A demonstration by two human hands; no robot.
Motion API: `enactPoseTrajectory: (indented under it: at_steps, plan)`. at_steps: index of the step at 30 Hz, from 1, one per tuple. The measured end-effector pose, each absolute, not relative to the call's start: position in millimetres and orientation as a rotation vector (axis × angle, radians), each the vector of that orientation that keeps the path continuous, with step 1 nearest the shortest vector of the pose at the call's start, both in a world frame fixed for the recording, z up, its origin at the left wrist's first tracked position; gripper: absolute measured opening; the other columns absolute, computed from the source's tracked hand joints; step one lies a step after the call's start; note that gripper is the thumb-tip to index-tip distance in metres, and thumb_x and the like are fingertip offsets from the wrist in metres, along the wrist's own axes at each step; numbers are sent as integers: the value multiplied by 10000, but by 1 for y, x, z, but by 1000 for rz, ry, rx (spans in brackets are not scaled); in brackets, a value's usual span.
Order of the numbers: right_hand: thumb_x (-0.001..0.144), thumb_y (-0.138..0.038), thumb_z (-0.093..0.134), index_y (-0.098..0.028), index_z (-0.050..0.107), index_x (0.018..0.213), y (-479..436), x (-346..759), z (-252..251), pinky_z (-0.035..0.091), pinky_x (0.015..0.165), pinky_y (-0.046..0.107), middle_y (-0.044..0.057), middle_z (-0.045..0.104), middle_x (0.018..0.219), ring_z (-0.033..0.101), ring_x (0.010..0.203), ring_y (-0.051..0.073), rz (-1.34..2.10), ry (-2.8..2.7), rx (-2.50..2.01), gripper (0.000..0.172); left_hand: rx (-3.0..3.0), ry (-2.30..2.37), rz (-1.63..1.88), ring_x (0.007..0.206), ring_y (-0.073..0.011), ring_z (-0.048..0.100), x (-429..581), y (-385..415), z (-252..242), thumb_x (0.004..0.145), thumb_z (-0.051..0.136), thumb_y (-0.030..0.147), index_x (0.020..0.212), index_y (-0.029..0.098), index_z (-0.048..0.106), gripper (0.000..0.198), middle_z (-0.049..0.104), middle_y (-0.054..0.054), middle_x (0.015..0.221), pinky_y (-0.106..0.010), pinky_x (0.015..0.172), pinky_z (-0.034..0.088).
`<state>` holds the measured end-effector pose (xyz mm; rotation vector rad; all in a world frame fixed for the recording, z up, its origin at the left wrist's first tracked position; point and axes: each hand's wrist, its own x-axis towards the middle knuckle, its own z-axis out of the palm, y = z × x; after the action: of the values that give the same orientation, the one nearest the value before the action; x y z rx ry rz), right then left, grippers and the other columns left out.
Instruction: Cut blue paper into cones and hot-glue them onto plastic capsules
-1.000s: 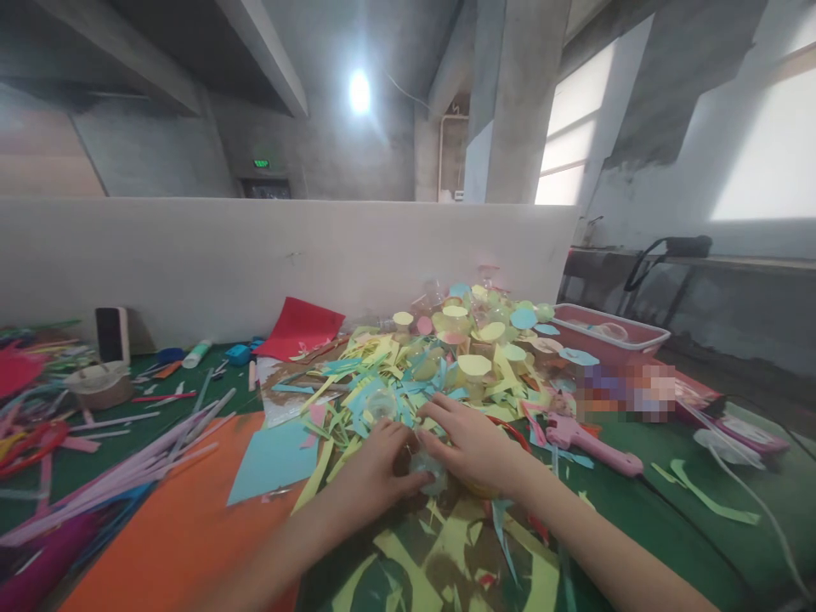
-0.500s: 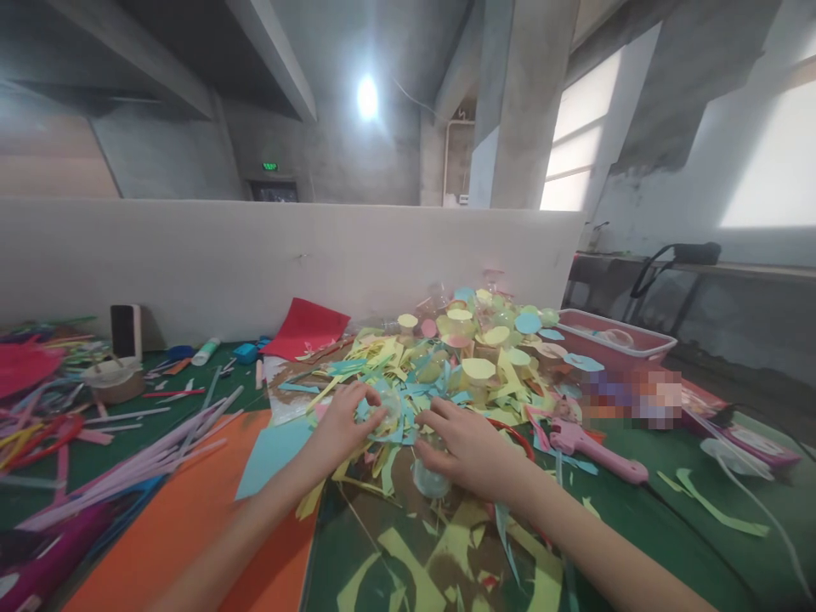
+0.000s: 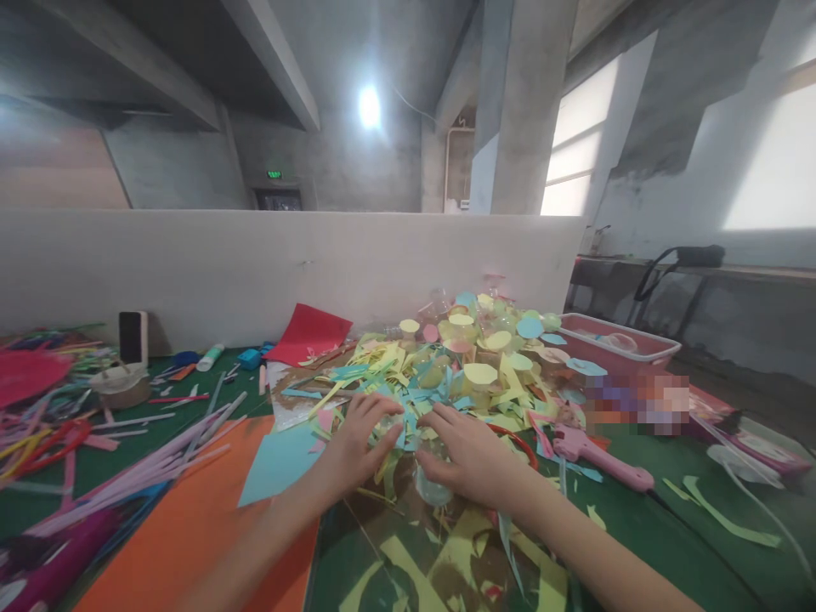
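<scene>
My right hand point(image 3: 462, 450) curls its fingers round a clear, rounded plastic cup point(image 3: 434, 489) above the paper scraps. Close by on the left, my left hand point(image 3: 360, 442) has thumb and fingers closed on a small clear plastic piece point(image 3: 391, 422), mostly hidden by the fingers. Its exact kind cannot be made out. Just beyond both hands rises a heap of yellow and blue paper scraps point(image 3: 395, 365). Yellow paper offcuts point(image 3: 459, 544) lie below the hands. A sheet of blue paper point(image 3: 280, 463) lies beside my left wrist.
Clear plastic pieces with paper discs point(image 3: 479, 374) are piled at the back. A pink glue gun point(image 3: 603, 455) with a cord lies right, near a pink basket point(image 3: 663, 350). Orange card point(image 3: 210, 527), pale purple strips point(image 3: 159, 459) and a propped phone point(image 3: 133, 338) are left.
My left hand has turned and moved slightly down and right, toward my right hand, and its fingers now cover more of the clear piece. My right hand keeps hold of the cup.
</scene>
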<state>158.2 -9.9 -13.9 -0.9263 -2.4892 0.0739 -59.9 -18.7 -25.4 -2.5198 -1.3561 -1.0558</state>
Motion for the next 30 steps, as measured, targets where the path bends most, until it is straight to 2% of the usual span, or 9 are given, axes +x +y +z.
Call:
enactPoseTrajectory:
  at_steps: [4,11,17,25,30]
  plan:
    - [887,-328,535,-183,551,1070,-10,158,-13,418,761,309,56,601,981,579,923,221,135,-2486,-937,234,-2629,-1131,-961,996,-187,523,-49,-25,-26,925,506,200,1111,227,560,196,619,-39,1036,-306,874,450]
    - [910,-333,504,-178,572,1001,-9,159,-11,403,738,297,43,594,915,569,882,206,156,-2496,-934,191,-2579,-1017,-1005,925,-177,531,-44,-20,-33,932,489,138,1072,210,570,177,650,-34,946,-287,829,479]
    - [936,-349,479,-171,593,1014,-13,160,-3,405,719,287,46,597,903,573,857,199,220,-2506,-971,226,-2563,-1042,-1046,959,-183,542,-43,-23,-30,946,437,126,1128,227,569,246,655,-42,985,-306,838,489]
    - [943,-362,469,-174,613,1077,-16,159,1,429,719,287,53,607,914,590,855,202,254,-2498,-1018,272,-2589,-1142,-1065,983,-195,544,-45,-21,-34,966,373,134,1117,229,549,251,637,-55,1006,-345,861,472]
    - [944,-417,461,-163,603,1191,-16,159,-1,438,825,340,86,631,977,583,954,241,241,-2475,-1036,381,-2517,-1228,-1111,986,-198,548,-48,-21,-28,952,377,154,1078,218,527,206,626,-54,1015,-335,860,465]
